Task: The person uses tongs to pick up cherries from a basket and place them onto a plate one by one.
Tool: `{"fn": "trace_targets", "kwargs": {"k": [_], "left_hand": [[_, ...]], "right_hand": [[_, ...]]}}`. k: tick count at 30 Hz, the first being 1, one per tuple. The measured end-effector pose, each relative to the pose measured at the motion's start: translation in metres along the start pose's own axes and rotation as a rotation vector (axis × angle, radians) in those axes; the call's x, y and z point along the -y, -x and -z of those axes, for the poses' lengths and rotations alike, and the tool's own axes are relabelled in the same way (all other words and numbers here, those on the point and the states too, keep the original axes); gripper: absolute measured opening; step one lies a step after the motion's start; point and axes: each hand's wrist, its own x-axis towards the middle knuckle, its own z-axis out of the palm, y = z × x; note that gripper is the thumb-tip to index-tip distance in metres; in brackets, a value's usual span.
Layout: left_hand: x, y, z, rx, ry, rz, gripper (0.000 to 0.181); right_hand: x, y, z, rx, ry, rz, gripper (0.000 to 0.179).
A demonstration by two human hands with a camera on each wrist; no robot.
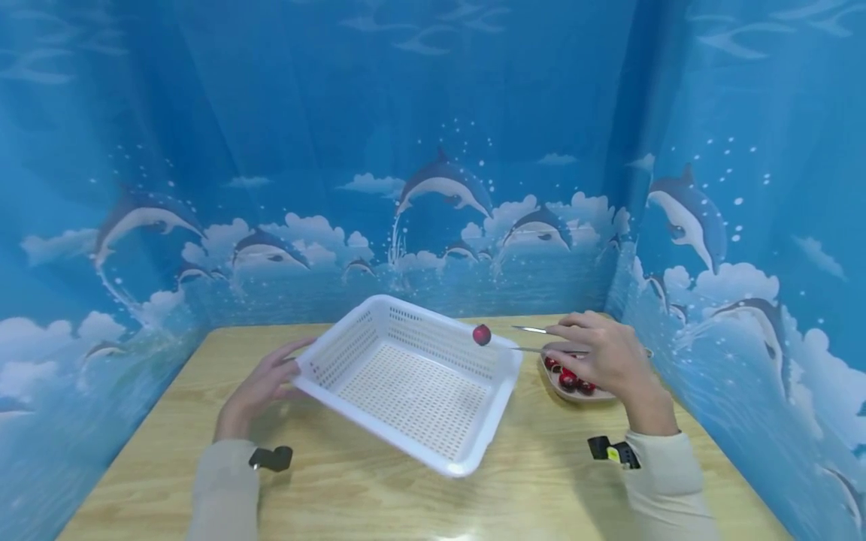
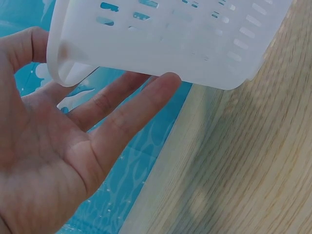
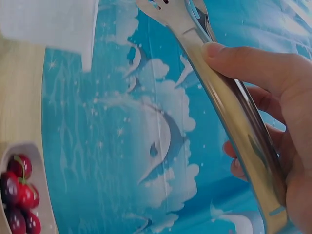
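My left hand (image 1: 260,383) holds the left end of a white perforated plastic basket (image 1: 413,394) by its rim, several fingers stretched beneath it in the left wrist view. The basket is tilted and has nothing inside. In my right hand (image 1: 598,357) is a pair of metal tongs (image 3: 234,131), gripped along the arms with the thumb on top. Their slotted end points left, toward the basket. A single red cherry (image 1: 482,334) shows at the tongs' far end, over the basket's back right rim. Below my right hand sits a small pale bowl (image 1: 575,396) with several cherries (image 1: 568,379).
A light wooden table (image 1: 325,496) lies under everything. Blue curtains (image 1: 325,150) printed with dolphins and clouds enclose its back and both sides. Dark straps (image 1: 271,458) circle the sleeve cuffs.
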Motion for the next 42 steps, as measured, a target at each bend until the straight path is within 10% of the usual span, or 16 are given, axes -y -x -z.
{"fn": "trace_targets", "kwargs": {"k": [16,28,42], "left_hand": [[0.000,-0.002,-0.001,0.004,0.018,-0.014,0.059],[-0.001,-0.002,0.000,0.000,0.005,-0.007,0.059],[-0.002,0.001,-0.001,-0.002,0.014,-0.002,0.060]], "right_hand": [[-0.034,0.032,0.026,0.065,0.066,-0.194,0.040],[-0.071,0.068,0.036,0.414,0.023,-0.634,0.047],[-0.098,0.089,0.032,0.559,0.055,-0.777,0.055]]}}
